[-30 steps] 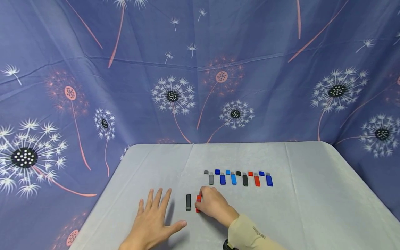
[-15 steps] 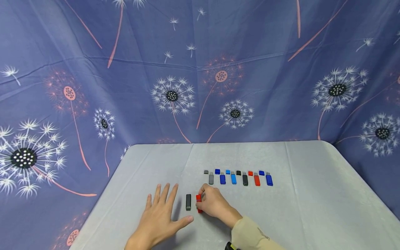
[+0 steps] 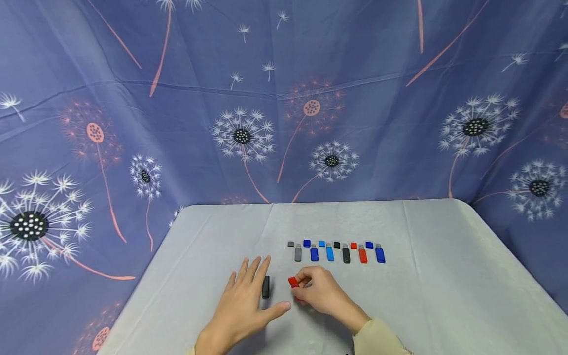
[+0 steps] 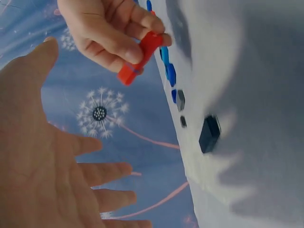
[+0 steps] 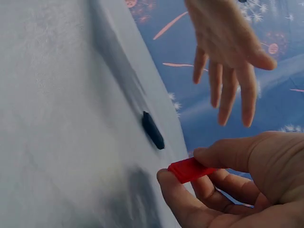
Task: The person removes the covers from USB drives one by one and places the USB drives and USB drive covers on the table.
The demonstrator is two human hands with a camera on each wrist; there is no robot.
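My right hand (image 3: 326, 291) pinches a red USB stick (image 5: 190, 169) between thumb and fingers, lifted off the table; in the left wrist view the stick (image 4: 148, 46) is seen tilted. On the table to its left lies a black USB stick (image 3: 266, 287), its cap apparently on. Beside that black stick hovers my left hand (image 3: 244, 303), fingers straight and spread, holding nothing. Whether it touches the table is hard to tell in the head view, but both wrist views show it raised.
Behind the hands lies a row of uncapped USB sticks: grey (image 3: 298, 254), dark blue (image 3: 314, 254), light blue (image 3: 330, 254), black (image 3: 346, 255), red (image 3: 363, 255) and blue (image 3: 380, 255). A matching cap sits at the upper left of each. A patterned cloth (image 3: 248, 64) hangs behind the white table (image 3: 443, 276).
The red USB stick, earlier on the table beside the black one, is now lifted and shifted right in my right hand. My left hand has moved right, closer to the black stick.
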